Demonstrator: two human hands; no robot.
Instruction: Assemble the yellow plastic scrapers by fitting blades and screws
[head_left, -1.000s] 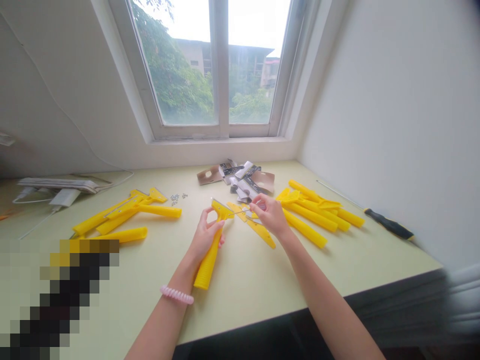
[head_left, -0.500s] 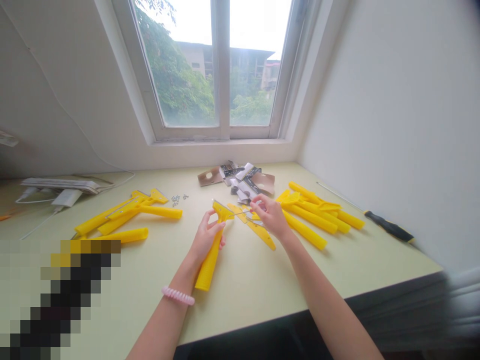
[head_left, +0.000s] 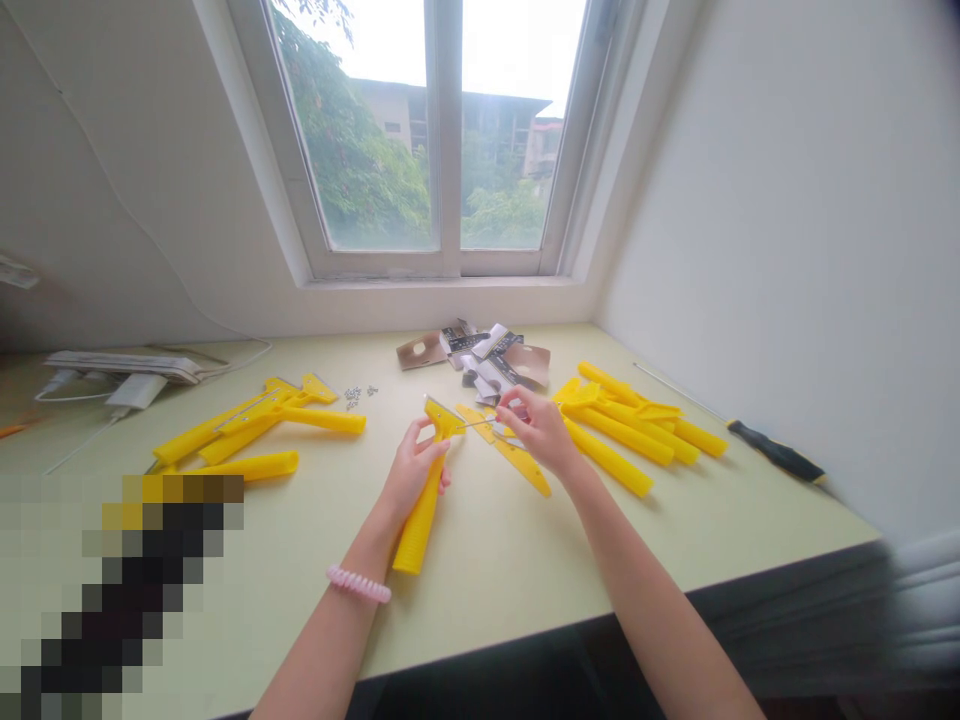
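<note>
My left hand [head_left: 416, 465] is wrapped around a yellow scraper [head_left: 418, 528], its head up and its handle slanting down toward me. A pale metal strip runs along the top of the head. Between the fingertips of my right hand [head_left: 536, 425] is a thin screwdriver [head_left: 478, 422], its handle hidden by the fingers. The screwdriver's tip meets the side of the scraper's head. Flat yellow blade covers [head_left: 517, 462] lie on the table under and beside my right hand.
More yellow scrapers [head_left: 247, 415] lie at left, with small screws [head_left: 352, 395] beside them. Several yellow handles [head_left: 626, 435] rest at right, near a long black-handled screwdriver [head_left: 776, 452]. Torn card packaging [head_left: 495, 360] sits below the window. A power strip [head_left: 124, 367] stands at far left.
Both hands keep their grip, and the screwdriver stays at the scraper's head. The scraper's handle end has shifted very slightly; the view has moved a little.
</note>
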